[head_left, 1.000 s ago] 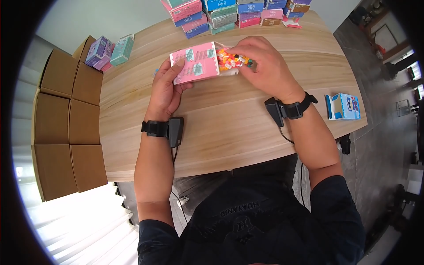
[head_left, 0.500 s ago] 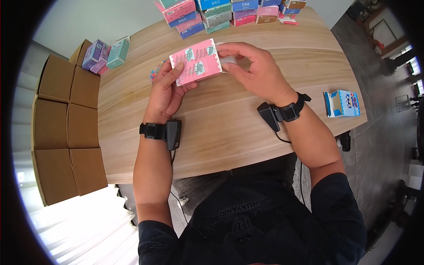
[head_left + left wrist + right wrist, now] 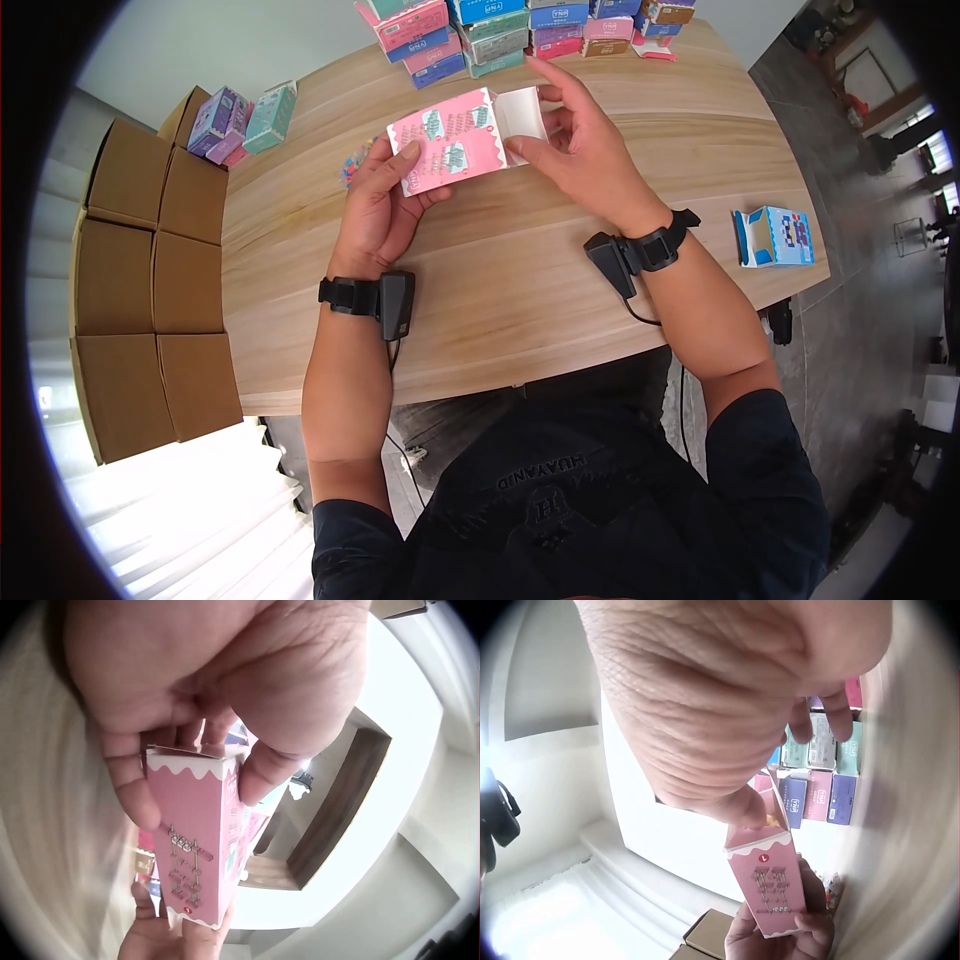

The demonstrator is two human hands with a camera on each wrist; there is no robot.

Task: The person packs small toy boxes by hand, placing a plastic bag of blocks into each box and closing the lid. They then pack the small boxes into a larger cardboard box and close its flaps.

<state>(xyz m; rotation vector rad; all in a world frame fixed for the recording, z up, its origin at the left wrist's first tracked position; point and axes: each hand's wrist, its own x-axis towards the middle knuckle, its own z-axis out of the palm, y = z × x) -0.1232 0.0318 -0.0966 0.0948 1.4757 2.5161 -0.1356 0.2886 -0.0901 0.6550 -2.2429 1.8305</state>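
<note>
My left hand (image 3: 375,190) grips a pink box (image 3: 450,145) printed with drawings, thumb on its upper face and fingers underneath. The box is tilted above the wooden table, its open end facing right. A white inner flap (image 3: 522,112) sticks out from that end. Against the flap's near edge lies the thumb of my right hand (image 3: 590,155), its other fingers spread behind. In the right wrist view, that thumb reaches the mouth of the pink box (image 3: 766,881), where something yellow-orange (image 3: 772,820) shows inside. Most of the contents are hidden.
Several stacked coloured boxes (image 3: 500,45) line the table's far edge. More boxes (image 3: 225,125) stand at the far left beside brown cartons (image 3: 120,275). An opened blue box (image 3: 785,237) sits at the right edge. Small colourful pieces (image 3: 352,165) lie beyond my left hand.
Colourful pieces at the box's open end, under my right hand, have gone out of sight into the box. My right fingers have since spread, and the white flap now shows fully.
</note>
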